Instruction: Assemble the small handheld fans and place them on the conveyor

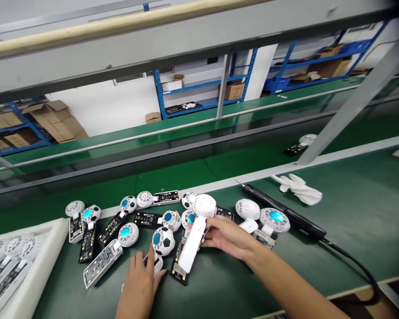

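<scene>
Nearest the camera: right forearm (292, 279), in from between 4 and 5 o'clock (all clock positions from frame centre), and left hand (138, 274), in from 7. Right hand (228, 237) at 5 o'clock grips a white round-headed unit (193, 243), plain side up, at 6 o'clock; it overlaps a circuit-board unit (178, 274) beneath. Left hand is at the handle of a soccer-ball-headed unit (163, 241), between 6 and 7 o'clock; can't tell if it's pinched or just touched.

Handling, my judgement: hold the white unit near the neck, fingertips off the bare boards, and lift it clear rather than drag it across the board below. Steady the soccer-ball one lightly by the casing; don't twist its neck. Space is tight, so small moves.

Pose: right arm reaches diagonally toward 10, palm turned inward, thumb on the near face, other fingers partly hidden. Left hand palm down, fingers pointing about 1 o'clock, index extended, thumb out to the side.

Around them on the green table (226, 288): more open board units (103, 263) from 7 to 9; white foam tray (48, 270) with units at 8; blue-centred unit (275, 218) at 4; corded black tool (286, 212), probably an electric screwdriver, also 4.
</scene>
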Action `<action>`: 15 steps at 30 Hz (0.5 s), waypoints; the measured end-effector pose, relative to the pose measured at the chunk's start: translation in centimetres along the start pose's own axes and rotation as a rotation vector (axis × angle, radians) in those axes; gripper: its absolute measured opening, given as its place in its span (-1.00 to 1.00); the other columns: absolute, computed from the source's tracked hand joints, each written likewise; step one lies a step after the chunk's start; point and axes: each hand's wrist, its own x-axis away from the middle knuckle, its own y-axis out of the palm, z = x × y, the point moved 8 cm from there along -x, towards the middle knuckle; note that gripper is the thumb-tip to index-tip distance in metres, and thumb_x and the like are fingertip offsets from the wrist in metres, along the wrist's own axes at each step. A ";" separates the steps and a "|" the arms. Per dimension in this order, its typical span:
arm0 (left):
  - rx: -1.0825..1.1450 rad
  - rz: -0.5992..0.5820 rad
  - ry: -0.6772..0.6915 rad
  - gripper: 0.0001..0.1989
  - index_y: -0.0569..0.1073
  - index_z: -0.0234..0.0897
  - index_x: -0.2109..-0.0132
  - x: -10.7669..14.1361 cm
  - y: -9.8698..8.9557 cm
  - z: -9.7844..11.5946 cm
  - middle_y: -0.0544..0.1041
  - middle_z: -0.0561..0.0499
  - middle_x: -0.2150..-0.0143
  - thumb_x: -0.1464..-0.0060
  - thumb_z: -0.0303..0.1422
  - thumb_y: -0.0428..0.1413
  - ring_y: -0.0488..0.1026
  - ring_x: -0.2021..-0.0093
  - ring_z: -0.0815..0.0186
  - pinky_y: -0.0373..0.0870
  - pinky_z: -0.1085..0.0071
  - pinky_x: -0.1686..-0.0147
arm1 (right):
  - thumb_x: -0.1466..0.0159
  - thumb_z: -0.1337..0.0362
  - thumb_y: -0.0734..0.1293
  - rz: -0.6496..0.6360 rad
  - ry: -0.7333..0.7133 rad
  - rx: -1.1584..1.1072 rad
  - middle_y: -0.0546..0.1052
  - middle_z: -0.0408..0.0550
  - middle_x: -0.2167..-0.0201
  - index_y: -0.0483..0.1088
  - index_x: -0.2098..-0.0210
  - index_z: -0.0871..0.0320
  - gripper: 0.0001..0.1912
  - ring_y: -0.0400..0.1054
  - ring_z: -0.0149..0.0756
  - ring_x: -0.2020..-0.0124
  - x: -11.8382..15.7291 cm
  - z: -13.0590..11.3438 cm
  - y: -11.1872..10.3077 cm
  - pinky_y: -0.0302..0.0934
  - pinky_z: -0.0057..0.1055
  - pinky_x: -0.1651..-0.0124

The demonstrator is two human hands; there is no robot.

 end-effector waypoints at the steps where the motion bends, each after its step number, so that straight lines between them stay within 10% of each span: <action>1: 0.003 0.006 -0.046 -0.57 0.32 -0.30 -0.09 0.8 0.9 -0.2 0.40 -0.17 0.19 -0.12 -0.20 -0.02 0.36 0.24 0.12 0.38 0.25 0.28 | 0.00 0.46 0.19 -0.016 -0.005 0.028 0.53 -0.02 0.48 0.33 0.46 0.22 -0.88 0.43 -0.26 0.42 -0.1 0.1 0.6 0.32 -0.21 0.21; 4: 0.176 0.059 -0.168 -0.49 0.25 -0.37 -0.14 1.1 1.5 -0.7 0.35 -0.27 0.04 -0.11 -0.18 -0.02 0.30 0.08 0.00 0.31 0.08 0.13 | 0.01 0.42 0.26 -0.040 -0.043 0.145 0.53 -0.02 0.45 0.36 0.42 0.22 -0.87 0.42 -0.24 0.38 -0.6 0.1 2.1 0.31 -0.27 0.26; 8: 0.767 0.158 -0.300 -0.41 -0.03 -0.22 -0.25 -1.2 -2.2 -0.3 0.01 -0.16 -0.28 -0.15 -0.10 -0.14 -0.01 -0.24 0.04 0.04 0.03 -0.14 | 0.01 0.44 0.28 -0.016 -0.178 0.323 0.54 -0.07 0.37 0.40 0.33 0.21 -0.79 0.38 -0.23 0.31 -1.1 -0.9 3.9 0.26 -0.34 0.23; 12: 1.389 0.055 -0.203 -0.18 -0.18 -0.06 -0.27 -4.8 -6.8 2.3 0.00 -0.12 -0.29 0.03 0.07 -0.01 0.32 -0.02 0.08 0.38 0.25 0.14 | -0.01 0.49 0.22 0.000 -0.393 0.740 0.52 -0.07 0.31 0.40 0.28 0.17 -0.71 0.35 -0.18 0.26 0.8 -3.0 6.2 0.20 -0.35 0.18; 15: 1.454 -0.070 -0.165 -0.19 0.06 -0.12 -0.20 -6.3 -8.6 4.2 0.33 -0.08 -0.08 0.16 -0.06 0.20 0.39 0.12 0.15 0.40 0.39 0.23 | -0.03 0.48 0.19 0.078 -0.447 1.283 0.51 0.05 0.33 0.36 0.22 0.18 -0.69 0.37 -0.07 0.32 3.0 -3.5 6.7 0.22 -0.26 0.29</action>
